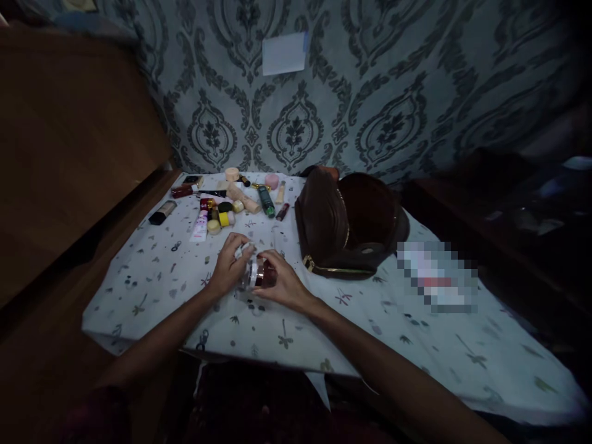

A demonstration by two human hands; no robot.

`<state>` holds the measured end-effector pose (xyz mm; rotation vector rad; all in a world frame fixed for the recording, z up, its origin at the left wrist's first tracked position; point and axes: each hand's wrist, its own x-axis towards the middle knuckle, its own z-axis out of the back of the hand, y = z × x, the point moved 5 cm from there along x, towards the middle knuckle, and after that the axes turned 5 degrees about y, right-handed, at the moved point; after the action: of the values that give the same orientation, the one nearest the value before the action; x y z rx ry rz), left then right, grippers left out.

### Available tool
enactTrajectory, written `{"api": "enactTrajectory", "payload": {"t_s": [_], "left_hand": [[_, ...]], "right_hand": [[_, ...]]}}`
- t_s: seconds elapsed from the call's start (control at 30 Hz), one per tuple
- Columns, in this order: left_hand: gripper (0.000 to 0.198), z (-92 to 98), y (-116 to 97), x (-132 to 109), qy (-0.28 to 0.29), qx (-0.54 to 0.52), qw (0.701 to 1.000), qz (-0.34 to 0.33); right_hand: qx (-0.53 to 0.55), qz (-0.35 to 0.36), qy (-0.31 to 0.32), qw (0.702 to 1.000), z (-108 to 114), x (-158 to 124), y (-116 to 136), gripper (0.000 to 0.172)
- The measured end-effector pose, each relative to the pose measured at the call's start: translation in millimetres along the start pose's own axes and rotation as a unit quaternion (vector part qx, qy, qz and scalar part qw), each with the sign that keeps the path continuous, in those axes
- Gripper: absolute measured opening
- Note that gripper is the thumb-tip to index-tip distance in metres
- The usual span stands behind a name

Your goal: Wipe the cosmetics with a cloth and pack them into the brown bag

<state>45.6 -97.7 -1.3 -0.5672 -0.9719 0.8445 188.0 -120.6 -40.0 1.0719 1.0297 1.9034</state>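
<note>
Low over the front of the table, my two hands are close together. My right hand (287, 285) is closed round a small jar (263, 274) with a shiny reddish-brown body and a clear, pale end pointing left. My left hand (230, 266) has its fingers curled about a small whitish or clear thing (244, 249) just above the jar's pale end; its kind is too blurred to tell. Beyond my hands lie several cosmetics, among them a white and pink tube (200, 226), a green tube (266, 201) and a yellow-banded jar (224, 219).
An open brown zip bag (324, 213) stands right of my hands. A pixelated pack (437, 274) lies farther right on the patterned white cloth (296, 339). A dark-capped bottle (163, 213) lies at left, near a wooden panel (78, 148). Patterned wallpaper (296, 123) closes the back.
</note>
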Motion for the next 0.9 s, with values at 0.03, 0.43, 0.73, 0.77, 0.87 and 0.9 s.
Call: {"api": "enactTrajectory", "payload": {"t_s": [0.03, 0.43, 0.73, 0.77, 0.87, 0.9], "left_hand": [[0.021, 0.4, 3, 0, -0.001, -0.001, 1.000, 0.010], [0.033, 0.8, 0, -1, 0.106, -0.117, 0.986, -0.061], [0.018, 8.4, 8, 4, 0.070, -0.175, 0.982, 0.028], [0.017, 8.4, 9, 4, 0.063, -0.170, 0.983, 0.028], [0.021, 6.1, 10, 3, 0.061, -0.149, 0.987, 0.022], [0.024, 4.6, 9, 2, 0.066, -0.143, 0.987, 0.019]], "right_hand": [[0.057, -0.024, -0.003, 0.998, 0, 0, -5, 0.072], [0.349, -0.102, -0.063, 0.929, 8, 6, -13, 0.062], [0.431, -0.157, -0.057, 0.887, 9, 2, -3, 0.064], [0.447, -0.163, -0.052, 0.878, 8, 2, -3, 0.062], [0.484, -0.179, -0.046, 0.855, 7, 1, -4, 0.052], [0.490, -0.181, -0.048, 0.852, 7, 1, -4, 0.048]]}}
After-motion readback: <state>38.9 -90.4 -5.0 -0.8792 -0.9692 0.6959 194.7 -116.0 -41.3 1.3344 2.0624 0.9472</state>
